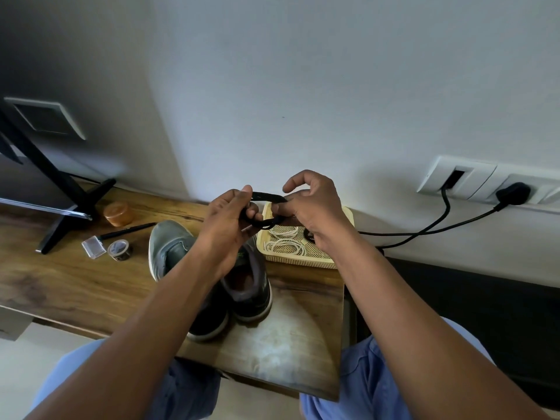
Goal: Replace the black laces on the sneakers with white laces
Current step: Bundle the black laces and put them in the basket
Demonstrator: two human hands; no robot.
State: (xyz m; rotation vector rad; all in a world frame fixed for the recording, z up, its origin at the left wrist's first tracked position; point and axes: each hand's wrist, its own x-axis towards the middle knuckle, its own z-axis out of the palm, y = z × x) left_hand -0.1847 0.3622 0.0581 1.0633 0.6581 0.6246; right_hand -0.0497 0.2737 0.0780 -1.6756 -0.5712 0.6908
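My grip: left hand and right hand both curl round the looped black lace, stretched sideways between them, directly over the tray holding white laces; my right hand is nearer it.

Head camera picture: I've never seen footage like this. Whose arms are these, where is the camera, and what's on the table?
No machine here: a person wears a camera on the head, looking down at their own arms. The left hand and right hand grip a black lace between them, fingers curled round it, above the wooden table. On it stand two grey sneakers, and beside them a yellow tray holding white laces. Further left lie a tape roll and an orange jar.
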